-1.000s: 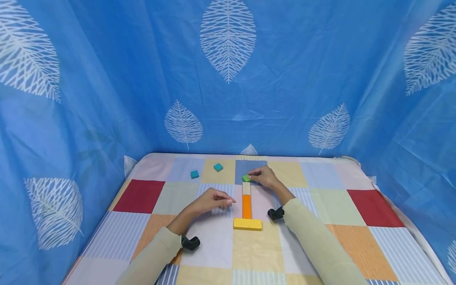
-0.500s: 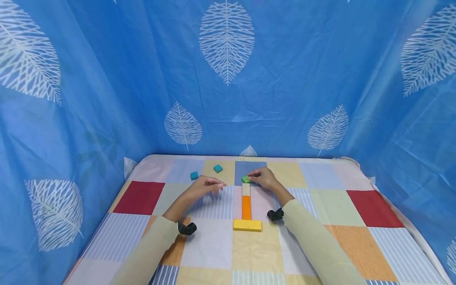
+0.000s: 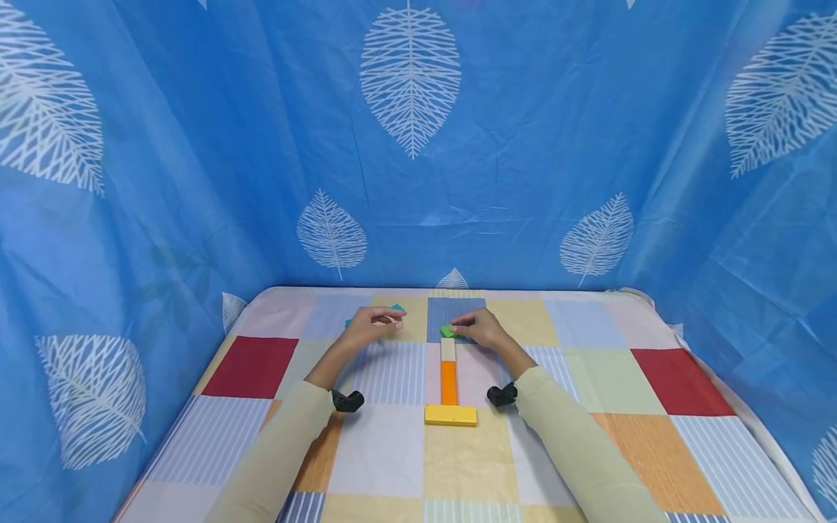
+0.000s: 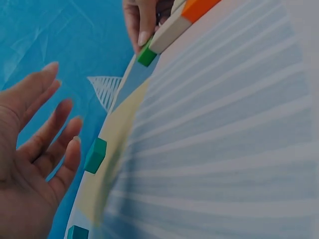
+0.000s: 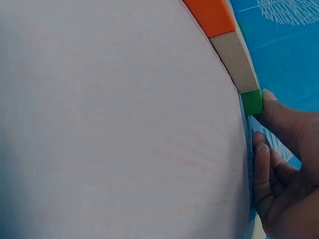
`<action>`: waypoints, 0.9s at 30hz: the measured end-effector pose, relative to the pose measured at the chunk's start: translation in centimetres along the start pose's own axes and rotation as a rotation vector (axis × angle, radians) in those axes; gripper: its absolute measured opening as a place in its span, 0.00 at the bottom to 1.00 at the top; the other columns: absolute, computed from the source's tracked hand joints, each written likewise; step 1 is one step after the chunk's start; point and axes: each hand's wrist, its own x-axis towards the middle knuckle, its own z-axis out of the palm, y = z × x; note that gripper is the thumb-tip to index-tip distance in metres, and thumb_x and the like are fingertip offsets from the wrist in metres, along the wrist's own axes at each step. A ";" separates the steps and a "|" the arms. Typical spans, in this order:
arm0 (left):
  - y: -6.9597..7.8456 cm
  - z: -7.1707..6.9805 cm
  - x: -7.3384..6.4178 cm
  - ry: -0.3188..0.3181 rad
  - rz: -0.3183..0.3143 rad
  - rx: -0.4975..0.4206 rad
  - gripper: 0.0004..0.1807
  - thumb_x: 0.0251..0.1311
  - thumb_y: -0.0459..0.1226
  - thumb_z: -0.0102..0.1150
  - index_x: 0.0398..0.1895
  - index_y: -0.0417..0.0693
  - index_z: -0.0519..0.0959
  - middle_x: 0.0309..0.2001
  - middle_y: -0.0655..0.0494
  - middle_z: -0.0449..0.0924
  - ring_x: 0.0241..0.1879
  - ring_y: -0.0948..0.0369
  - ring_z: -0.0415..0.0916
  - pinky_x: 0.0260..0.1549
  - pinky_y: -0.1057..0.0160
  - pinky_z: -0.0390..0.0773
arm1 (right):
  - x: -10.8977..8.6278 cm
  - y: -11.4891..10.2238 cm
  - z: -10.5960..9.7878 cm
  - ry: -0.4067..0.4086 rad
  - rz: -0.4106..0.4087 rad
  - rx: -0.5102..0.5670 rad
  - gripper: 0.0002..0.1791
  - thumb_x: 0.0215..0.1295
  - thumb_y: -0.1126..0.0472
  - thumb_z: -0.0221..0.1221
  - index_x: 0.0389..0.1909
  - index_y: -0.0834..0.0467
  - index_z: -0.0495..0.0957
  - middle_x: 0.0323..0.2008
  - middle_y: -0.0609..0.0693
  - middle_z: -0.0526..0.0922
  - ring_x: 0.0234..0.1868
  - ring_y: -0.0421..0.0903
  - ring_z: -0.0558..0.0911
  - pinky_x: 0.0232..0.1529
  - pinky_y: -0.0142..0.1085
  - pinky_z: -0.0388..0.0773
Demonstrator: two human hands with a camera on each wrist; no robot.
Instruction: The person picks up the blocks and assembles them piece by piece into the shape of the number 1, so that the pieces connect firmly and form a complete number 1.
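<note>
Behind a crosswise block [image 3: 450, 416] runs a block row [image 3: 448, 372]; two blocks [image 4: 95, 155] (apart) lie to its left.

A patchwork cloth [image 3: 474, 465] of plain and striped squares [image 3: 392, 374] lies flat, with a dark red square [image 3: 250, 367] toward either side. Blue fabric [image 3: 510, 145] printed with white leaves [image 3: 410, 80] hangs behind it and along both sides.
</note>
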 end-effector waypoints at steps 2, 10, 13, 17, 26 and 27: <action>-0.2 -0.2 0.6 0.025 0.036 0.018 0.20 0.67 0.34 0.65 0.59 0.34 0.80 0.58 0.41 0.81 0.52 0.50 0.78 0.51 0.51 0.78 | 0.0 0.0 0.0 0.003 0.005 -0.001 0.12 0.67 0.58 0.67 0.46 0.59 0.89 0.42 0.53 0.88 0.41 0.48 0.81 0.46 0.41 0.79; -0.1 -0.6 2.3 0.119 -0.033 0.152 0.27 0.64 0.33 0.67 0.67 0.40 0.75 0.54 0.39 0.80 0.50 0.46 0.77 0.38 0.49 0.81 | -0.1 0.0 0.1 0.003 0.003 -0.005 0.13 0.67 0.57 0.67 0.47 0.59 0.88 0.43 0.53 0.88 0.44 0.49 0.82 0.50 0.43 0.80; 0.3 -0.4 2.9 0.143 -0.092 0.198 0.30 0.63 0.35 0.68 0.69 0.43 0.74 0.58 0.38 0.77 0.53 0.45 0.75 0.41 0.48 0.81 | -0.1 0.0 0.1 0.004 0.007 0.000 0.13 0.67 0.57 0.68 0.47 0.59 0.88 0.43 0.53 0.88 0.45 0.50 0.82 0.51 0.44 0.80; 0.4 -0.1 3.5 0.164 -0.124 0.263 0.30 0.63 0.34 0.69 0.68 0.40 0.74 0.60 0.36 0.76 0.54 0.44 0.75 0.48 0.48 0.79 | -0.1 0.0 0.1 0.007 -0.001 -0.001 0.13 0.67 0.57 0.67 0.47 0.59 0.88 0.43 0.54 0.88 0.43 0.49 0.82 0.49 0.43 0.80; -0.5 0.8 4.1 0.181 -0.200 0.357 0.28 0.58 0.32 0.73 0.62 0.33 0.78 0.54 0.37 0.80 0.51 0.46 0.79 0.51 0.48 0.79 | -0.1 -0.1 0.1 0.012 0.000 0.006 0.12 0.66 0.58 0.68 0.46 0.59 0.89 0.42 0.52 0.88 0.44 0.49 0.83 0.49 0.43 0.80; -0.5 0.9 4.1 0.187 -0.203 0.360 0.28 0.57 0.31 0.73 0.62 0.33 0.78 0.54 0.37 0.81 0.51 0.46 0.79 0.50 0.48 0.79 | -0.1 0.0 0.1 0.013 0.002 0.005 0.12 0.66 0.58 0.68 0.46 0.59 0.89 0.42 0.52 0.88 0.44 0.49 0.82 0.50 0.43 0.80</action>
